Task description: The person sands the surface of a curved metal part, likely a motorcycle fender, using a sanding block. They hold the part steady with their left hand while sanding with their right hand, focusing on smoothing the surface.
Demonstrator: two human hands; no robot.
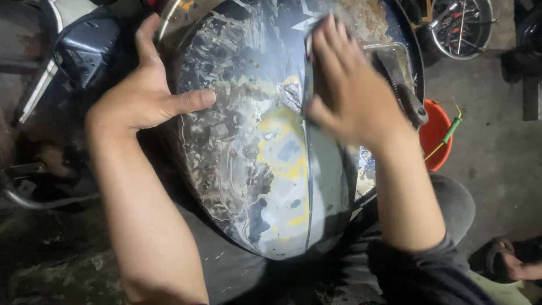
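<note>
Motorcycle fuel tank (254,169), paint stripped, fills frame centre; long axis runs top to bottom, narrow end lowermost. Your right hand (353,90) presses a sanding pad (317,25) flat, upper right. Left hand (144,96) splayed open, thumb on its left flank.

The floor (497,141) was bare grey concrete, stained and dusty, and carried everything around the hands. To the right of the right hand (353,90) an orange bucket (436,135) stood on it, with a green-handled tool (450,131) leaning at its rim. Beyond that hand, further right, a wheel (460,25) lay near the edge. Left of the left hand (144,93) the ground was dark and cluttered.
</note>
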